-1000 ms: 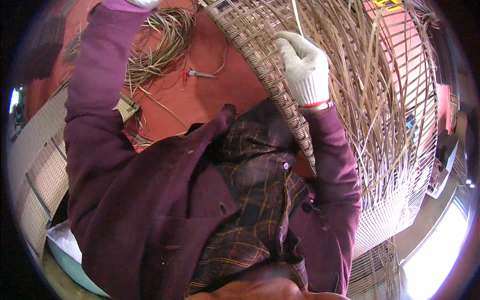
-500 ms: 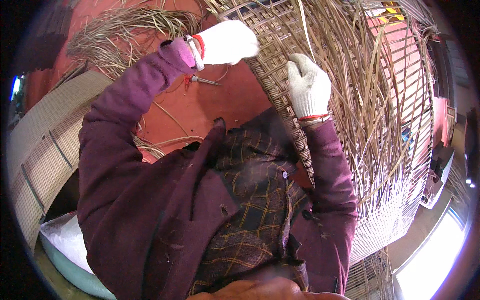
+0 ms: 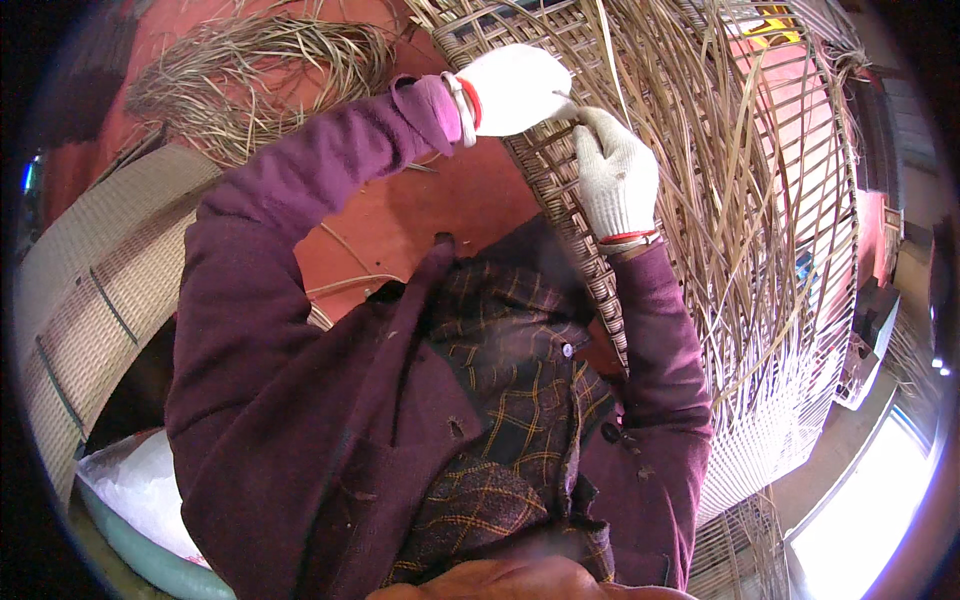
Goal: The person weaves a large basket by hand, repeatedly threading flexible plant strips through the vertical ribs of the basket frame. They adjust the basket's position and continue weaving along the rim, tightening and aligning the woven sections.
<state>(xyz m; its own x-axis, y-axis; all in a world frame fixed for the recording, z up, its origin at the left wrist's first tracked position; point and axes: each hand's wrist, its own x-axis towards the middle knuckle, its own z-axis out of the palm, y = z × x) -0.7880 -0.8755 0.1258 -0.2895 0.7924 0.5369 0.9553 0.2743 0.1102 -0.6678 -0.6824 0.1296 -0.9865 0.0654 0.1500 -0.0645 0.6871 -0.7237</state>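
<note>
A brown woven strip panel (image 3: 562,183) lies at an angle to my right, its braided edge running down beside my body. My left hand (image 3: 520,88), in a white knit glove, is closed over the panel's left edge. Its fingertips are turned away, so what they hold cannot be made out. My right hand (image 3: 620,180), also gloved, rests on the weave with its thumb apart from its bent forefinger. Its fingertips almost meet the left hand's. Long loose strips (image 3: 700,190) fan out from the panel beyond my right hand.
A bundle of dry strips (image 3: 265,80) lies on the red floor (image 3: 440,205) at the upper left. A pale woven sheet (image 3: 100,270) curves at the left. Below it is a bluish-green tub (image 3: 150,560) with white plastic. Lattice strands (image 3: 825,200) spread at the right.
My left hand has moved right, onto the panel's edge and close to my right hand. Its forearm now covers the red-handled pointed tool on the floor. My right hand has barely moved.
</note>
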